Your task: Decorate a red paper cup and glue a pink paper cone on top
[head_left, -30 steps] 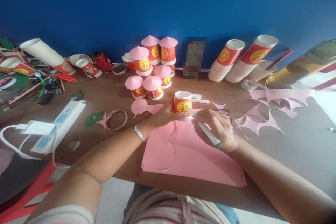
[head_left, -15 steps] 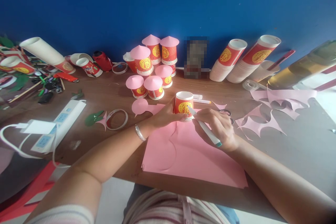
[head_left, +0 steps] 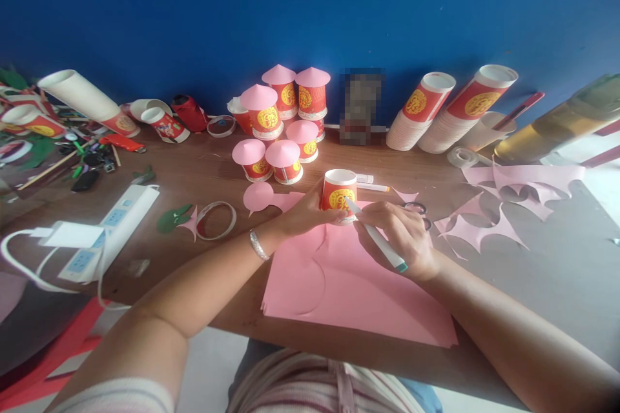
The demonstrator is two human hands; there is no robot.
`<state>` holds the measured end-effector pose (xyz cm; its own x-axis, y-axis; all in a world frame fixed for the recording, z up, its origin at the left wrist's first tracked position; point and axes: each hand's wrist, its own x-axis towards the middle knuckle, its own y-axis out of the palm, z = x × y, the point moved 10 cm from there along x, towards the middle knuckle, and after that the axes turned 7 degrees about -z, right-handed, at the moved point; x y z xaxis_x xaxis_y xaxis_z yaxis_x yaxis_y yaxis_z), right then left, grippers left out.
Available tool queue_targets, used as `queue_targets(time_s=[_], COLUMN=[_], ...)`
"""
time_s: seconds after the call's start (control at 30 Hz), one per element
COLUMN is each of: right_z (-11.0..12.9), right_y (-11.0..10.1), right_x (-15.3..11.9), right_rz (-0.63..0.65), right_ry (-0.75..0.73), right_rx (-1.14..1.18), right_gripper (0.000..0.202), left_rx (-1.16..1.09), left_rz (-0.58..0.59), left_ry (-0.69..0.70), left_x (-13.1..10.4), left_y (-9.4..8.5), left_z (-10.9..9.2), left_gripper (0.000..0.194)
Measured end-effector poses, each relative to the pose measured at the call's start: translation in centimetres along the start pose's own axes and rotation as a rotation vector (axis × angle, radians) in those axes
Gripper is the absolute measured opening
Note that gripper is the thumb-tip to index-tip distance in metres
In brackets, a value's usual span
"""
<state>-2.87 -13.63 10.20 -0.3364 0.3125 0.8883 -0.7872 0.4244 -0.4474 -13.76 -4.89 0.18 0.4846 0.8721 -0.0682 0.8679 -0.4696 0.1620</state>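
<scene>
Stack of flat pink paper sheets point(head_left: 368, 297) lay nearest, below and between both hands, a curved line showing on the top one. Right hand point(head_left: 404, 235) was closed pen-style on a slim white pen-shaped tool with a teal end point(head_left: 380, 245); its tip sat at the cup's front, contact unclear. Left hand point(head_left: 310, 211) gripped the red paper cup with yellow print point(head_left: 340, 195), thumb low across the front, other fingers mostly hidden. Cup stood just ahead of the sheets, between the hands, upright, white end up; couldn't tell whether it was resting or lifted.

Handling, judged: very light, thin wall, fairly stiff near the rims, easy to dent mid-side, maybe a bit slick. Best hold: low around the body, light pressure, fingers clear of the tip.

Left of left hand: whitish ring point(head_left: 216, 221) on the brown bench point(head_left: 194, 174). Right of right hand: dark scissor handles point(head_left: 422, 208), partly hidden, then pink paper offcuts point(head_left: 469, 232). Beyond left hand: small red cups with pink cone tops point(head_left: 283, 155). Beyond right hand: two leaning stacks of red-and-white paper cups point(head_left: 411, 116). Farthest, past both hands: plain blue wall point(head_left: 194, 13).
</scene>
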Motion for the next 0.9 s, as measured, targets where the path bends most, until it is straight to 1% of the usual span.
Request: queue_targets(time_s=[0.17, 0.43, 0.67, 0.8, 0.9], right_z=[-0.20, -0.42, -0.64, -0.68, -0.75], right_y=[0.13, 0.17, -0.12, -0.14, -0.13], right_x=[-0.11, -0.18, -0.10, -0.22, -0.39], right_rz=[0.018, 0.029, 0.001, -0.002, 0.001], right_ry=[0.014, 0.021, 0.039, 0.044, 0.055], right_rx=[-0.010, -0.015, -0.046, -0.055, -0.069], right_gripper=[0.033, 0.037, 0.029, 0.031, 0.033], left_rx=[-0.008, -0.014, -0.019, -0.032, -0.022], left_rz=[0.010, -0.031, -0.030, -0.013, -0.021], left_ry=[-0.003, -0.025, -0.016, -0.025, -0.035], left_x=[0.02, -0.01, -0.05, -0.10, -0.09], left_y=[0.04, -0.26, 0.01, 0.23, 0.09], left_z=[0.18, 0.42, -0.30, -0.46, -0.30], left_gripper=[0.051, 0.054, 0.048, 0.045, 0.043])
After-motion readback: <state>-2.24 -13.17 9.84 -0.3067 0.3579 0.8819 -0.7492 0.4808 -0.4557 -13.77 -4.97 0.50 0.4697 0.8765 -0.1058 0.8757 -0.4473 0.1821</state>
